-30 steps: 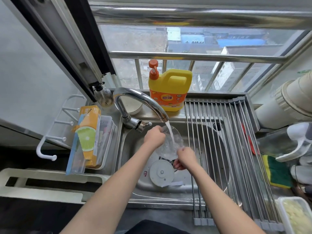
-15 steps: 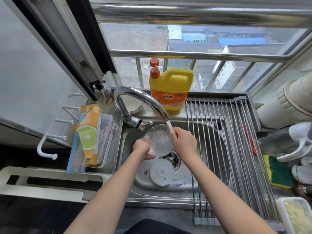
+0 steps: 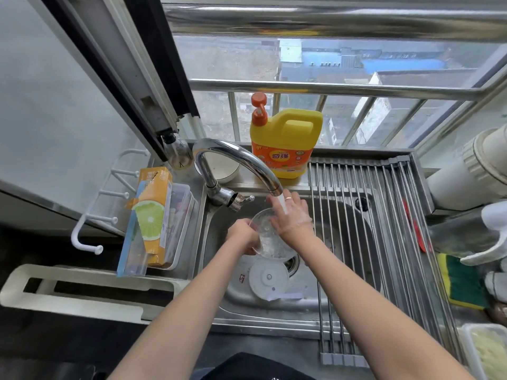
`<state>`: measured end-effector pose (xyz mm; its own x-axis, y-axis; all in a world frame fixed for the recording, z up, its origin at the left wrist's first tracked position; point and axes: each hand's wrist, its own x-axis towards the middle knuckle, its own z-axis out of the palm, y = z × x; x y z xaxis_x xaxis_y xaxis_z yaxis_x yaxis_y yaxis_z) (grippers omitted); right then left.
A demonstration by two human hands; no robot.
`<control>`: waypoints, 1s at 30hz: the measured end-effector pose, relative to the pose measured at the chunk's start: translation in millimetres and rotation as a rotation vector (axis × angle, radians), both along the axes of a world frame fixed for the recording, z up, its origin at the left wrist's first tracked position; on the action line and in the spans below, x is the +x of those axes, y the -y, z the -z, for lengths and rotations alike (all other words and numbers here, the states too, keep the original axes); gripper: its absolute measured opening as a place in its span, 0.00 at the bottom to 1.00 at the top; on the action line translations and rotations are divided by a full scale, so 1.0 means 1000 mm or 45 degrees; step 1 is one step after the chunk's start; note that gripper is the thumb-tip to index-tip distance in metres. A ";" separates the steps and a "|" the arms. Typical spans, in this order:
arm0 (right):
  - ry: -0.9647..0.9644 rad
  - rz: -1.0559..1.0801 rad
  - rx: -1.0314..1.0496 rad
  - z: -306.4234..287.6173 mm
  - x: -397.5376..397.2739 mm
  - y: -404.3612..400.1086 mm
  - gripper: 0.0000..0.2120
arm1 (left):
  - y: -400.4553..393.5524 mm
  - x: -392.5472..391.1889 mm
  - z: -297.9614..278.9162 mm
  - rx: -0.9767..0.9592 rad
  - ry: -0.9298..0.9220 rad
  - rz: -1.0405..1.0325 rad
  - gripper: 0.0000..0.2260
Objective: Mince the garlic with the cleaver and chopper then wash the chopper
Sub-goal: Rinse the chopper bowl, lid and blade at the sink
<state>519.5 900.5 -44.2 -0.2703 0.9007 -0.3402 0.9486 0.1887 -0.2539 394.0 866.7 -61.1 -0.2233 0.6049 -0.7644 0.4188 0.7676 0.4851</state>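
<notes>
Window (image 3: 301, 61) with metal rails is being looked through at the back; rooftops are being seen beyond it.

Steel sink (image 3: 216, 272) is being occupied at centre. A roll-up drying rack (image 3: 384, 242) is being laid across its right half.

Yellow detergent jug (image 3: 285, 141) with an orange pump is being kept upright on the ledge behind the sink, just right of the curved faucet (image 3: 233, 160). Water is being run from the spout.

Left of the sink, an orange-and-blue box (image 3: 151, 215) with a lime picture is being stood in a clear bin. A green-and-yellow sponge (image 3: 458, 281) is being kept on the counter at the far right, with a container of pale minced food (image 3: 491, 355) near the lower right corner.

Clear chopper bowl (image 3: 270, 244) is being held tilted above the sink drain, just below and in front of the spout. It is being gripped at its left rim by the left hand (image 3: 242, 237), fingers curled round the edge. The right hand (image 3: 292, 215) is being pressed against the bowl's upper right side, fingers straight and spread; the stream is being taken on the back of this hand. A ring is being worn on one finger.

White chopper lid (image 3: 269, 278) is being left flat on the sink floor, directly under the bowl, beside the drain.
</notes>
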 end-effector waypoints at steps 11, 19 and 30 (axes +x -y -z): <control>-0.548 0.899 -0.160 0.027 0.023 0.036 0.13 | -0.010 -0.003 0.011 0.267 -0.016 0.004 0.18; -1.410 1.969 -0.692 0.043 0.016 0.064 0.20 | -0.019 0.052 -0.012 0.714 0.017 0.260 0.09; -0.991 1.359 -0.353 0.039 0.014 0.065 0.17 | -0.048 0.070 -0.029 0.100 0.939 -0.811 0.17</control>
